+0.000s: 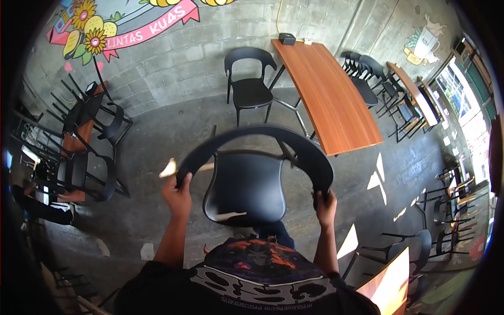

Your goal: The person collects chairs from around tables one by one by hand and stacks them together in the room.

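A black chair (244,186) with a curved backrest is right in front of my body, its seat facing up. My left hand (179,197) is closed round the left end of the backrest. The right end of that backrest is gripped by my right hand (325,207). Whether the chair's legs touch the floor is hidden under the seat. Beyond it, a second black chair (252,92) stands upright near the wall, beside a long brown table (336,100).
Upturned chairs rest on a table (77,137) at the left. A person's dark sleeve (44,209) shows at the far left. More chairs (362,79) and a table (415,92) stand at the right. A wooden tabletop (388,283) is at the lower right.
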Available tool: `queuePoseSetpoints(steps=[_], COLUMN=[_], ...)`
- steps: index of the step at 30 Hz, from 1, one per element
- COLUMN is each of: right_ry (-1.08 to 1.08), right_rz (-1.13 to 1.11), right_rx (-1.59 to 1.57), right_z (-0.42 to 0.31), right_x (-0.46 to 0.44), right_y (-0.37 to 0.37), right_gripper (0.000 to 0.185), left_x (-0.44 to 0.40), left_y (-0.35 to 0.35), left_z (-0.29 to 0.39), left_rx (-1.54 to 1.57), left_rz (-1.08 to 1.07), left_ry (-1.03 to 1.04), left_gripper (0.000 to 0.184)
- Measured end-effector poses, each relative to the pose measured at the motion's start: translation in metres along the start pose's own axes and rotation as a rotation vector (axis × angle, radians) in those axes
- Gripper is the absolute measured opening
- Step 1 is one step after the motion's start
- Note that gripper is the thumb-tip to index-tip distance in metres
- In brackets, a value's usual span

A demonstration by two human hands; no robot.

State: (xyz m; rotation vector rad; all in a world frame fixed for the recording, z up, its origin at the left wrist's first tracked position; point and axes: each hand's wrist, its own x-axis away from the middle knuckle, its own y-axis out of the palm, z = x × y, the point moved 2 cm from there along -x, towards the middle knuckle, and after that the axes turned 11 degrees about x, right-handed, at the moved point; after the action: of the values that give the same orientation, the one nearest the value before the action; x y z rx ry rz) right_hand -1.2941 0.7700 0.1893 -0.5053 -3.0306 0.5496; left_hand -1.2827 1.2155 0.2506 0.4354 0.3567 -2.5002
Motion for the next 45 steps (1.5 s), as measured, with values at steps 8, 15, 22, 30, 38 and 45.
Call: queuePoseSetpoints(steps=[8,15,22,30,38,45], right_ry=[-0.202,-0.227,-0.248,-0.355,-0.18,-0.094], right_rz=[0.098,0.023,0.027,0.063,-0.012,-0.089], right_rx=[0.21,0.282,0.302,0.376,0.5,0.69], right_z=[-0.042,-0.064,-0.086,-0.085,-0.043,-0.02], right_x=[-0.211,-0.386,-0.513,-0.649,-0.788,-0.871], right_y=[0.039,0.062,0.081,0.143,0.255,0.333], right_gripper=[0.012,0.015,0.015,0.012,0.023,0.029], left_x=[-0.14,-0.244,-0.335,-0.445,-0.575,-0.646], left_y=[0.115,0.221,0.303,0.382,0.451,0.495], left_z=[-0.027,-0.022,-0.051,-0.133,-0.233,-0.318], left_rx=[0.012,-0.067,-0.064,-0.115,-0.04,-0.266], left_rz=[0.066,0.109,0.116,0.109,0.095,0.009], left_ry=[0.076,0.029,0.03,0.021,-0.109,-0.231], left_gripper=[0.022,0.021,0.02,0.023,0.024,0.024])
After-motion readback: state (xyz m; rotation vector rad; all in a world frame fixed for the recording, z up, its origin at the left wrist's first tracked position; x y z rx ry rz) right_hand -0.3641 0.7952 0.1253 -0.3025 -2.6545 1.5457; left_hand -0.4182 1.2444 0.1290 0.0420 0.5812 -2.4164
